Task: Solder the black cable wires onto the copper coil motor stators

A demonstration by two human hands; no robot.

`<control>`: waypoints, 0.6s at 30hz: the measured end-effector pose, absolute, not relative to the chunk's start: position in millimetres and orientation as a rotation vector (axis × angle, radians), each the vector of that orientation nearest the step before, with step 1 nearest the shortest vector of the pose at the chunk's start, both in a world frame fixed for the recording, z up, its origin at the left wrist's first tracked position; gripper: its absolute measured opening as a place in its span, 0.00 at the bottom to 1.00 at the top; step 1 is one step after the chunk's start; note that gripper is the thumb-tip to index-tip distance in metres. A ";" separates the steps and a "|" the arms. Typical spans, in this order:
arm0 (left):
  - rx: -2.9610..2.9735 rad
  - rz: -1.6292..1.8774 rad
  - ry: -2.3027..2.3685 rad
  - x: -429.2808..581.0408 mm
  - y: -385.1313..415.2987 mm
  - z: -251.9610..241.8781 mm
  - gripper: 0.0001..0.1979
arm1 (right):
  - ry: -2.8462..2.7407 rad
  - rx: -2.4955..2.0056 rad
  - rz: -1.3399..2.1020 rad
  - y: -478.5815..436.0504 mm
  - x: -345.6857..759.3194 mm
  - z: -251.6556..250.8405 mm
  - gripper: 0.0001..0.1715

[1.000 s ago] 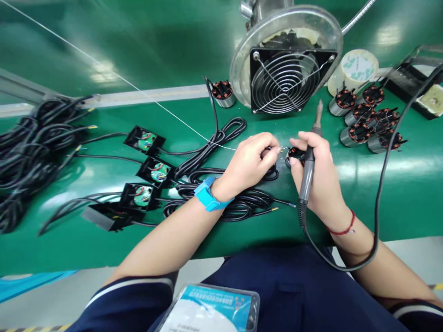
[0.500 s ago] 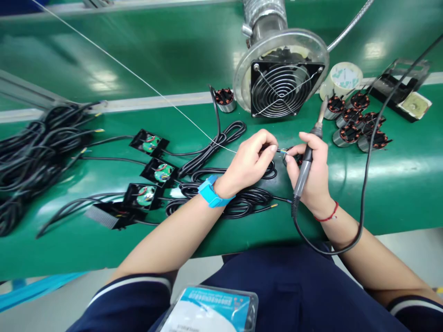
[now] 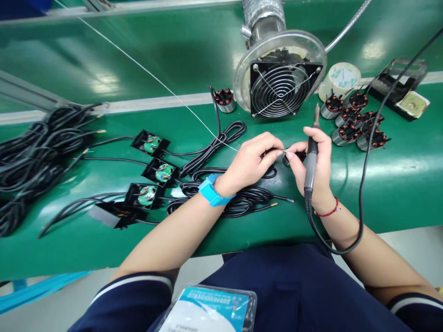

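Note:
My left hand (image 3: 252, 159), with a blue wristband, is closed in a pinch on a black cable's stripped wire end (image 3: 281, 151) near the middle of the green belt. A thin solder wire (image 3: 155, 79) runs from the far left toward it. My right hand (image 3: 316, 168) grips a soldering iron (image 3: 312, 150) held upright, tip pointing away, while its fingertips touch a small motor stator (image 3: 290, 158) on the belt. Both hands meet at the stator, fingertips almost touching.
A fume extractor fan (image 3: 279, 78) stands just behind the hands. Several copper-wound stators (image 3: 353, 122) and a tape roll (image 3: 339, 76) lie at right. Three black holders with green boards (image 3: 154, 168), coiled cables (image 3: 228, 198) and a cable pile (image 3: 31, 152) fill the left. The iron's cord (image 3: 363, 184) loops right.
The soldering iron has swung from a slant to nearly upright in my right hand. My left hand has edged right, bringing the wire end up to the stator. The view shifted slightly.

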State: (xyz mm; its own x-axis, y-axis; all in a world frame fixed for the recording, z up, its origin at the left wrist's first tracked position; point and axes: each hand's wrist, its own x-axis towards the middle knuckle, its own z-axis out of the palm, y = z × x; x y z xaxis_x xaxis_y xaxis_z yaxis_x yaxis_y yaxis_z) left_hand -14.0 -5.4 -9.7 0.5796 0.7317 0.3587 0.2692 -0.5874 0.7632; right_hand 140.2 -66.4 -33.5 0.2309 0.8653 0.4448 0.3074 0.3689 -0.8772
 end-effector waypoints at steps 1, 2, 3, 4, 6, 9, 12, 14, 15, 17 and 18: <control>2.144 0.886 0.805 -14.2 -5.7 -8.8 0.05 | -1.341 -1.183 0.547 -66.5 140.4 -33.3 0.26; 2.138 0.875 0.821 -14.2 -6.1 -7.8 0.05 | -1.351 -1.184 0.546 -66.5 140.5 -32.9 0.26; 2.129 0.861 0.838 -14.1 -6.7 -6.9 0.05 | -1.360 -1.193 0.544 -66.6 140.5 -32.5 0.25; 2.117 0.850 0.854 -13.9 -7.3 -6.2 0.04 | -1.370 -1.205 0.541 -66.6 140.4 -32.0 0.25; 2.093 0.841 0.880 -13.2 -8.1 -5.6 0.03 | -1.402 -1.217 0.519 -66.5 140.0 -31.5 0.25; 2.048 0.845 0.919 -12.0 -8.1 -6.4 0.03 | -1.486 -1.251 0.454 -66.2 139.1 -32.7 0.26; 2.014 0.825 0.956 -11.8 -6.8 -7.6 0.03 | -1.567 -1.296 0.399 -66.0 139.7 -35.7 0.26; 2.013 0.802 0.953 -12.4 -5.5 -7.9 0.03 | -1.588 -1.294 0.367 -66.0 141.4 -37.7 0.26; 2.017 0.789 0.945 -12.9 -4.7 -7.9 0.03 | -1.588 -1.294 0.358 -66.0 142.5 -38.6 0.26; 2.025 0.773 0.930 -14.1 -3.1 -7.9 0.03 | -1.593 -1.303 0.353 -66.0 144.9 -39.5 0.26; 2.028 0.768 0.926 -14.6 -2.2 -8.0 0.03 | -1.606 -1.312 0.357 -66.0 146.0 -39.5 0.26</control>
State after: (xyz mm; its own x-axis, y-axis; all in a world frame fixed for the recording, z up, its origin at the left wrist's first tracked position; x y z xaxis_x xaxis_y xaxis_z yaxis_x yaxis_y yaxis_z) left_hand -14.6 -2.2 -8.0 0.5553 0.8070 0.2012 0.3473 -0.4448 0.8255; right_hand 146.0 -66.0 -39.5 0.0782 0.8640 0.4973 0.5717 0.3698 -0.7324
